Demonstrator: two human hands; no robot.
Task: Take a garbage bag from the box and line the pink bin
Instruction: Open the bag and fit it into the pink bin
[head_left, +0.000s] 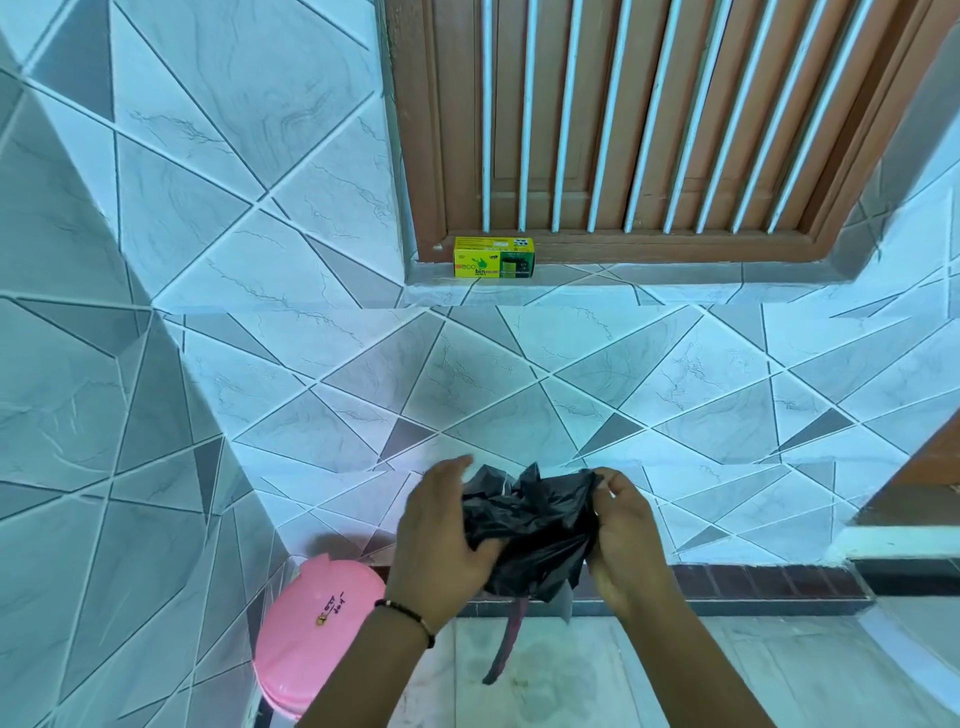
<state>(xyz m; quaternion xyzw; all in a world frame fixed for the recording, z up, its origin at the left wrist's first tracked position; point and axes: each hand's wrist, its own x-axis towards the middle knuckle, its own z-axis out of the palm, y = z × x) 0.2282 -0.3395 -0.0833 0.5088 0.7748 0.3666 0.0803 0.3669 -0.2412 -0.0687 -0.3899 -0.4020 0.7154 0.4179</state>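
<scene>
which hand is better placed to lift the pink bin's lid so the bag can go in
Left, probably. The left hand is on the same side as the pink bin, which sits low at the left with its lid closed. The right hand could hold the black garbage bag alone.

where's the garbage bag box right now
In the head view, the yellow-green box sits on the tiled window ledge, at the wooden window frame's lower left corner, above both hands.

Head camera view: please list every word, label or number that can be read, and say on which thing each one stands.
"eco bin": front of the small yellow and green cardboard box on the tiled window ledge.
Smaller print on that box: too small to read.
Dark handwriting and a small sticker on the pink plastic bin lid: too blurred to read.
</scene>
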